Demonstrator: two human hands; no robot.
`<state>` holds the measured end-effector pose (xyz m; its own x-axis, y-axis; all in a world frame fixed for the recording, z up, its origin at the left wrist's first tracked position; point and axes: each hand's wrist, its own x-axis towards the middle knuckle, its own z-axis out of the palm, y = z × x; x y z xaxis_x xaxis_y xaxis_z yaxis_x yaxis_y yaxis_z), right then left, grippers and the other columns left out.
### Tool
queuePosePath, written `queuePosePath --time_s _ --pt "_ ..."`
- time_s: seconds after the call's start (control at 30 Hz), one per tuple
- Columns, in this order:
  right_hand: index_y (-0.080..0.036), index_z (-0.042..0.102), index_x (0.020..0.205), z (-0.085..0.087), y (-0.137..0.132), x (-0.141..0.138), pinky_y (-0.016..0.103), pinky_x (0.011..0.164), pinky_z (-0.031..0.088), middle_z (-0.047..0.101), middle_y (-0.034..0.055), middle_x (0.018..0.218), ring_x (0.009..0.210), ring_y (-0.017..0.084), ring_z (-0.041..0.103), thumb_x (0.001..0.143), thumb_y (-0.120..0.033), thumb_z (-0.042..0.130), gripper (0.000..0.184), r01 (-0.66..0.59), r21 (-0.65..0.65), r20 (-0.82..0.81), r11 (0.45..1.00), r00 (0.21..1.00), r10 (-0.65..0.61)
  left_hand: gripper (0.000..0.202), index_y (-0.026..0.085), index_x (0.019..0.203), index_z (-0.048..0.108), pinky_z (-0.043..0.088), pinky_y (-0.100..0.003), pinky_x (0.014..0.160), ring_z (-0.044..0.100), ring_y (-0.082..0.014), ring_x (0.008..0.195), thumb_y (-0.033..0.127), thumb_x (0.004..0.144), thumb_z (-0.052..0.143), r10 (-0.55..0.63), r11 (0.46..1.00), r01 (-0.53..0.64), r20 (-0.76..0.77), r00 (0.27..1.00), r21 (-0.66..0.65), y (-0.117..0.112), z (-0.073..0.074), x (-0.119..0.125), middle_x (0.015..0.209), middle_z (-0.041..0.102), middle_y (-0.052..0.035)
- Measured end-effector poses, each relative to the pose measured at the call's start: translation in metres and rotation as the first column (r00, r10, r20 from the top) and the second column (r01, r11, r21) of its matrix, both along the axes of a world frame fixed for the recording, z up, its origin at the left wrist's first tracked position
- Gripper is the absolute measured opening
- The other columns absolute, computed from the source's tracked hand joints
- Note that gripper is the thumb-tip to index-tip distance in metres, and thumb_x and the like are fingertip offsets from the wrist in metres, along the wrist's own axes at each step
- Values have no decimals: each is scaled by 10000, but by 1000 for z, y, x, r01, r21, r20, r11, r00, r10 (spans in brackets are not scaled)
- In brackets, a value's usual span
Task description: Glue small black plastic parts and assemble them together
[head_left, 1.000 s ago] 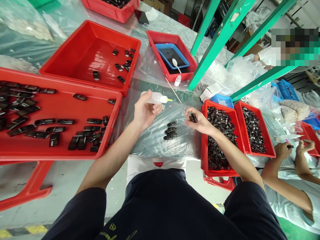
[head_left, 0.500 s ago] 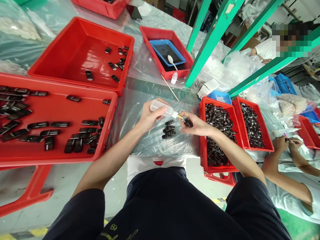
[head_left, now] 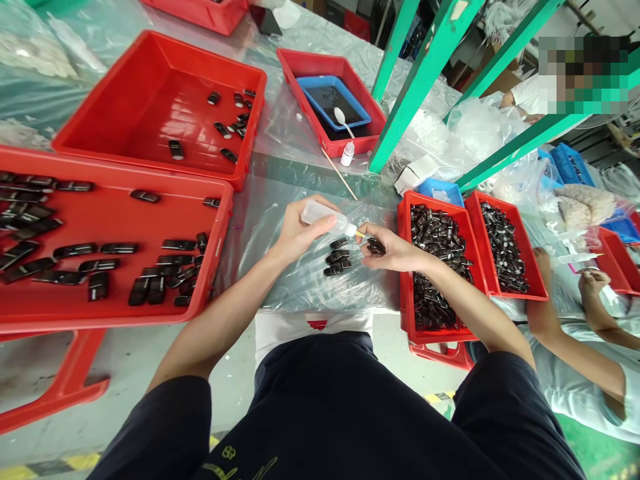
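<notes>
My left hand [head_left: 299,230] is closed round a small clear squeeze bottle [head_left: 325,216] with a yellow nozzle, tilted down to the right. The nozzle tip touches a small black part [head_left: 376,247] pinched in the fingers of my right hand [head_left: 393,250]. Just below the two hands, a few more black parts [head_left: 338,259] lie in a little pile on the clear plastic sheet [head_left: 300,287]. A red bin [head_left: 434,270] full of the same black parts stands right beside my right wrist.
A large red tray [head_left: 115,227] with several long black pieces lies at my left, and another red tray [head_left: 160,107] sits behind it. A red bin holding a blue dish with dark liquid and a spoon [head_left: 333,100] is at the back. Green frame posts [head_left: 415,87] rise behind. Another person's hands [head_left: 590,287] work at the right.
My left hand has brought the bottle down and to the right until its nozzle meets the part in my right hand. The right hand has moved slightly left and down. Over the last half second, hardly anything moved.
</notes>
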<state>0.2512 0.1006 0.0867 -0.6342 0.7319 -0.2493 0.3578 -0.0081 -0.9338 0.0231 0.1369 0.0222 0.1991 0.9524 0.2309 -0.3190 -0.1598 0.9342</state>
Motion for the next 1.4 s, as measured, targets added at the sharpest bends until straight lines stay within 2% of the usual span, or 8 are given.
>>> queuePosePath --time_s 0.17,0.33,0.53,0.83,0.97,1.13,1.4 --pt "-238 503 1043 0 -1 2 248 609 332 424 -97 733 622 106 374 784 -185 706 334 -13 -15 95 1000 995 15 451 187 762 780 392 -288 552 590 -158 592 609 666 907 17 998 -13 -83 996 59 -4 10 -1 719 736 -56" --pt "-233 528 1033 -1 -4 1 259 641 385 469 -63 834 668 114 426 763 -167 700 327 -15 -9 111 1000 994 16 437 177 795 782 381 -274 546 575 -145 567 564 646 923 -35 996 45 -124 992 81 -7 11 -2 696 724 -41" --pt "-231 519 989 1 -5 -1 271 695 464 501 -47 883 713 116 455 757 -153 679 293 -30 -5 93 1000 995 30 386 186 787 782 395 -278 560 580 -153 580 525 664 918 -38 993 52 -133 990 104 -8 11 -3 702 726 -42" --pt "-227 522 991 2 -5 1 267 665 438 500 -48 875 674 104 445 755 -129 679 300 -34 -18 125 999 992 36 321 191 770 778 384 -281 556 555 -139 569 441 650 941 -33 998 40 -128 991 49 -9 14 -4 695 711 -42" --pt "-225 515 991 4 -6 0 264 663 447 499 -41 893 693 106 441 758 -131 679 301 -42 -25 118 999 992 45 344 190 791 779 402 -273 546 579 -138 569 502 712 903 -20 987 44 -154 988 155 -8 10 -5 703 726 -37" --pt "-215 519 996 8 -8 -2 272 726 498 503 -26 927 781 124 464 754 -129 678 302 -30 -40 75 999 997 32 321 195 850 765 424 -258 508 604 -133 562 487 776 877 12 944 51 -187 982 325 -3 0 -6 720 750 -22" --pt "-208 537 1019 10 -9 -2 276 757 518 518 -6 959 884 150 507 753 -115 686 319 -22 -55 46 998 999 24 269 201 890 773 450 -254 502 650 -136 582 459 847 837 43 896 35 -165 985 444 -3 -2 -5 771 792 -35"
